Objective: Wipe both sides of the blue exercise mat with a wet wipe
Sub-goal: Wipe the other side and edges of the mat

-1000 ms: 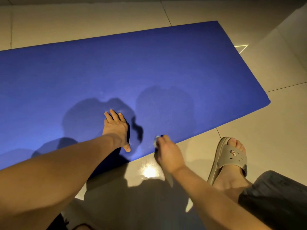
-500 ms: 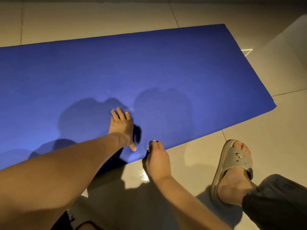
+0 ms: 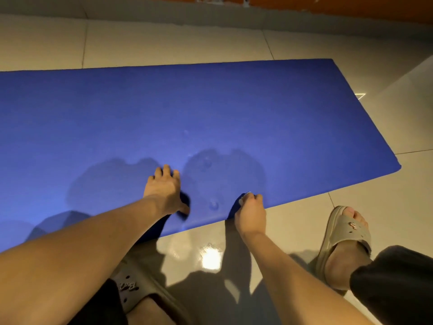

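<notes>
Seen from the head camera, the blue exercise mat [image 3: 210, 109] lies flat on the tiled floor [image 3: 164, 38] and fills the middle of the frame from the left border almost to the right one. The left hand [image 3: 164, 191] rests on the mat at lower centre with fingers spread, pressing down and holding nothing. The right hand [image 3: 251, 214] is curled at the near long edge of the mat, a little to the right, and pinches a small pale wet wipe [image 3: 243, 198]; I cannot tell if it also takes the mat edge. Two shallow dents [image 3: 213, 205] show in the surface between the hands, so I judge the mat to be soft foam: light, bendable, and floppy when lifted. For turning it over, the near long edge looks like the best place to hold, with both hands well apart so it does not fold on itself. The glossy tiles may let it slide during wiping. A beige sandal [image 3: 344, 233] stands at lower right, beside the mat.
</notes>
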